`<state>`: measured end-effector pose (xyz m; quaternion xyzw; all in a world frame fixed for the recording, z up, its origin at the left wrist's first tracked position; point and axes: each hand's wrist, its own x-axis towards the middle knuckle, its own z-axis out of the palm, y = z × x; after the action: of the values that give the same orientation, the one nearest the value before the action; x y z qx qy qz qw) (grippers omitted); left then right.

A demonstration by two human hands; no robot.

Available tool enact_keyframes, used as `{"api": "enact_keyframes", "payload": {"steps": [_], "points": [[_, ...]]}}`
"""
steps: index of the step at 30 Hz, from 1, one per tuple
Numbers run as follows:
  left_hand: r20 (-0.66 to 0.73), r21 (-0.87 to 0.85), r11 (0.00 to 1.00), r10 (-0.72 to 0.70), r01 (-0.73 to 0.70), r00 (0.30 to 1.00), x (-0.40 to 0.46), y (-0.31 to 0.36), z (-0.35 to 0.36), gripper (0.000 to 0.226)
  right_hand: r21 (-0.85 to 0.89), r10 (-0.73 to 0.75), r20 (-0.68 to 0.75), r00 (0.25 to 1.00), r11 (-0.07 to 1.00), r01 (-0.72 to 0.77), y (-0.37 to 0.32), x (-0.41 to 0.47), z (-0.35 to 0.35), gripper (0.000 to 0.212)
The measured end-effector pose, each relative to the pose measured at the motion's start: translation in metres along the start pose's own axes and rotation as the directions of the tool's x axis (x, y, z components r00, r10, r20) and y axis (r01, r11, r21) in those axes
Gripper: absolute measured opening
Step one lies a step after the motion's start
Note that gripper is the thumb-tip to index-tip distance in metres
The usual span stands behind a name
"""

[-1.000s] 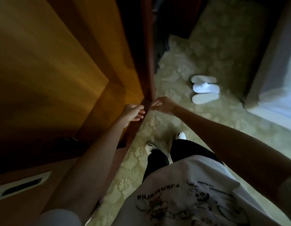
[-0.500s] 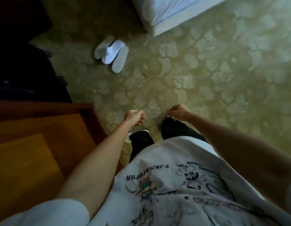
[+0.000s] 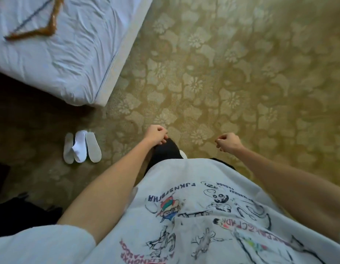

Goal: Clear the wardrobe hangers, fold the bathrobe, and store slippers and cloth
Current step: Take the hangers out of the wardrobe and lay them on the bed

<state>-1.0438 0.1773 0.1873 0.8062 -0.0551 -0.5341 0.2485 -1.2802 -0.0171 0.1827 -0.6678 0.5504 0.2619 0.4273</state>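
Note:
White slippers (image 3: 81, 146) lie side by side on the patterned carpet, left of my legs, with a white cloth or upper folded over the middle of them. A wooden hanger (image 3: 39, 25) rests on the white bed at the top left. My left hand (image 3: 155, 134) is curled into a loose fist above my knee and holds nothing. My right hand (image 3: 229, 142) is also loosely closed and empty, held over the carpet. Both hands are well away from the slippers and the hanger. No bathrobe or wardrobe shows.
The bed (image 3: 119, 52) with a wrinkled white sheet fills the upper left, its corner near the slippers. Dark shapes (image 3: 22, 210) sit at the lower left edge. Gold floral carpet (image 3: 241, 73) spreads to the right and ahead.
The view has swung away from the wooden wardrobe door toward the bed. Both hands left the door edge and now hang closed in front of me. The slippers have shifted to my left.

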Motion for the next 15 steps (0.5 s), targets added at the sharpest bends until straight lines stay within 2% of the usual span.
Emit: {"api": "enact_keyframes", "payload": {"steps": [3,6,12,15], "points": [[-0.011,0.034,0.999,-0.015,0.015,1.0,0.026,0.023,-0.024,0.016,0.052,-0.03,0.021,0.999,0.998,0.029,-0.047,0.025,-0.014,0.022],[-0.032,0.031,0.996,-0.078,0.079,0.996,0.059,0.035,-0.055,0.015,0.07,-0.13,0.041,0.991,0.989,0.127,-0.123,0.059,-0.033,0.021],[-0.083,-0.151,0.938,-0.326,0.311,0.942,0.135,0.076,-0.131,0.018,0.003,-0.31,0.142,0.94,0.95,0.312,-0.307,0.141,-0.113,0.016],[-0.092,-0.214,0.907,-0.388,0.362,0.917,0.171,0.123,-0.168,0.022,-0.072,-0.362,0.15,0.92,0.924,0.376,-0.38,0.176,-0.167,0.016]]}}
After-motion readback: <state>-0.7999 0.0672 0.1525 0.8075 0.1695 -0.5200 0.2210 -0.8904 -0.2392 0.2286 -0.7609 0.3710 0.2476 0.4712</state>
